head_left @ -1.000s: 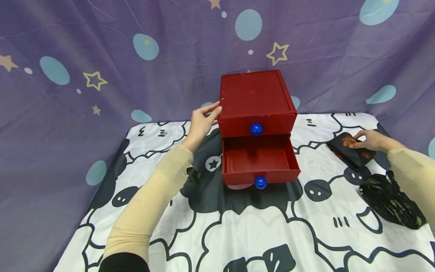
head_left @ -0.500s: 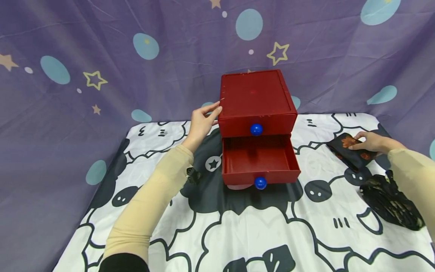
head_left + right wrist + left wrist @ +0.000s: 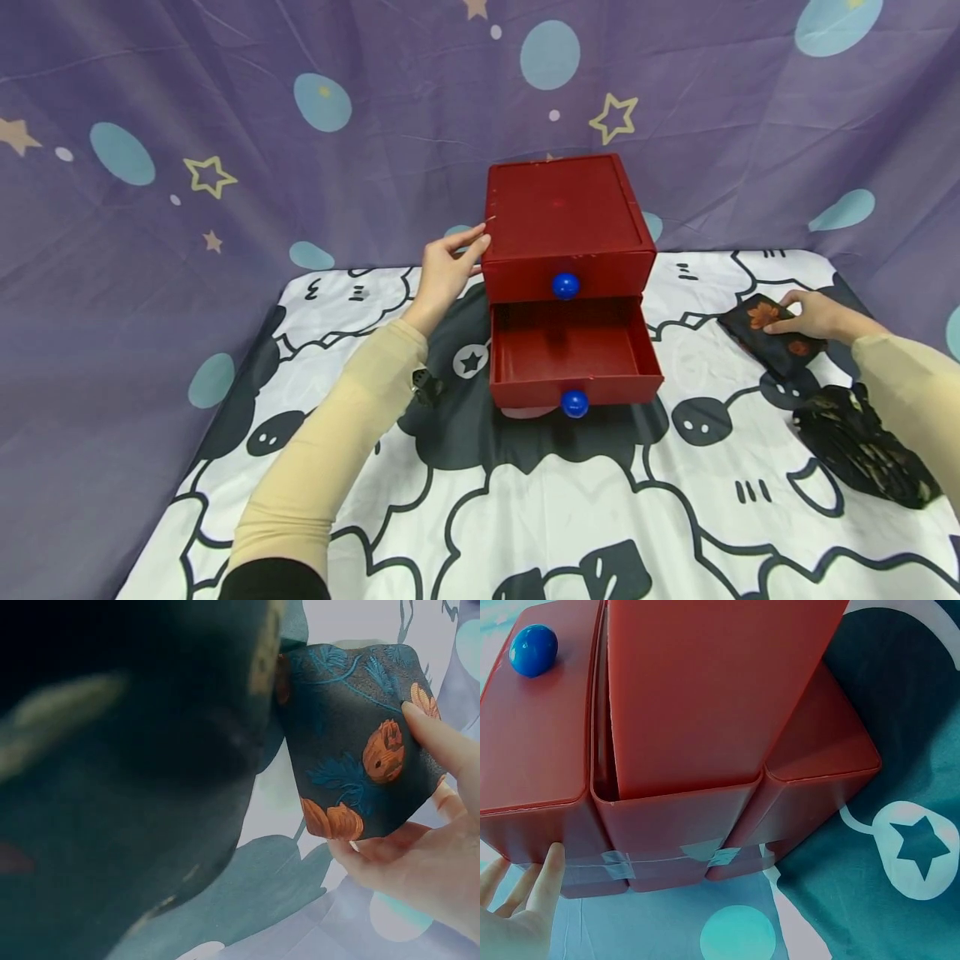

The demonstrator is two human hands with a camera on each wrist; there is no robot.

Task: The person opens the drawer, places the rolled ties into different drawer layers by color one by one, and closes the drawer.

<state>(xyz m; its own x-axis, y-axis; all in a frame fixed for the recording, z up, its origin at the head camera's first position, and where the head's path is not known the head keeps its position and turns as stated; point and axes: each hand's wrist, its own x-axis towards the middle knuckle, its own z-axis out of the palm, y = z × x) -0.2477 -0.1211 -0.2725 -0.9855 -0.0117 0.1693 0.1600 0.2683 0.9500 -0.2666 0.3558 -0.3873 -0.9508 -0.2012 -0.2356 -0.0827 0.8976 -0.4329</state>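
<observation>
A red drawer cabinet (image 3: 558,208) stands at the back of the table, its top drawer (image 3: 517,279) closed. Beneath, a lower drawer (image 3: 573,354) is pulled out, with nothing inside. My left hand (image 3: 446,271) lies against the cabinet's left side near the top edge. In the left wrist view its straight fingers (image 3: 549,881) touch the side wall. Over at the right, my right hand (image 3: 813,315) pinches a black wallet (image 3: 776,346) with orange flowers and blue leaves. The right wrist view shows the thumb on the wallet's (image 3: 337,742) flowered face, other fingers along its edge and underneath.
A black pleated bundle (image 3: 862,446), like a folded umbrella, lies in front of the wallet, partly under the right sleeve (image 3: 911,392). A blurred dark shape (image 3: 150,787) fills much of the right wrist view. Behind the cabinet hangs a purple curtain (image 3: 420,100).
The right hand has shifted slightly left and turned the wallet, so more of its flowered face shows. The left hand and the cabinet stay as they were.
</observation>
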